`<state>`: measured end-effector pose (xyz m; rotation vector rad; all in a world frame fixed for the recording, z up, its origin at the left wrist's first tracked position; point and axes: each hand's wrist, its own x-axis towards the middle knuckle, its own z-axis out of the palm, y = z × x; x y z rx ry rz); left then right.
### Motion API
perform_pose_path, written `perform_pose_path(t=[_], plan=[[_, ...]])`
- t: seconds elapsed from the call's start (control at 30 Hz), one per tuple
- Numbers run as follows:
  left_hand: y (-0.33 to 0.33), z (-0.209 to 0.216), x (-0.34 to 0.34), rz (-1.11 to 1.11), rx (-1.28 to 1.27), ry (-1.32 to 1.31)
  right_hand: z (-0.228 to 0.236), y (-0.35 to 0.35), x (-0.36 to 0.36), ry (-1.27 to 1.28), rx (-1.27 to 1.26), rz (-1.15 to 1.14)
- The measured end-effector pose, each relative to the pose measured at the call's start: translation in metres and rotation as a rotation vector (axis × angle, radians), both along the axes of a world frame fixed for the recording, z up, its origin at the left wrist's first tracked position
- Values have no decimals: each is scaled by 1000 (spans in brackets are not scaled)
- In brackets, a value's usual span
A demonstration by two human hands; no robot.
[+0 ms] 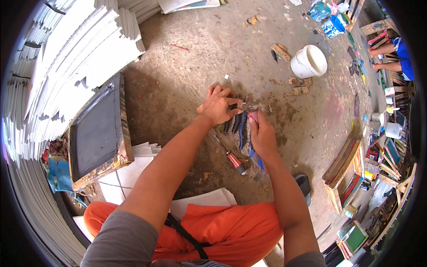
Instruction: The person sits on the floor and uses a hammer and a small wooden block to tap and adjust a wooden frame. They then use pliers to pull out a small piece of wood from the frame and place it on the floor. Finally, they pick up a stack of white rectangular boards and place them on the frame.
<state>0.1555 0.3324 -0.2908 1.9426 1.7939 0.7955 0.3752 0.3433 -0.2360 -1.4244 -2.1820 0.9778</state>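
Note:
My right hand [263, 135] is closed round the pinkish handle [252, 116] of a tool with a dirty grey-brown head [254, 106]; its exact kind is hard to make out. Beside that head, my left hand [218, 105] rests low over the floor with its fingers curled, and what they pinch is hidden. Between my hands lie black-handled tools [235, 123] and a blue handle [242, 132], with their upper ends covered. Closer to me, a screwdriver [235, 162] with a stars-and-stripes handle lies on the floor. Another blue handle [255, 159] shows beside my right wrist.
Tall stacks of white sheets [75, 58] and a wooden-framed dark screen [100, 129] stand at left. A white bucket [309, 61] sits far right, near wood scraps [280, 52]. Wooden frames [344, 171] and clutter line the right side. Another person's legs [386, 58] show there.

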Motion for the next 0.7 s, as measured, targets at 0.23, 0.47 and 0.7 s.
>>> perform_pose_path(t=[0.23,0.47,0.7], plan=[[1,-3,2,16,45,-21,6,3,-4,-106,13,9],[1,-6,1,31,61,-43,19,3,1,55,15,-61],[2,0,0,19,39,-66,23,-1,1,0,41,-10]])
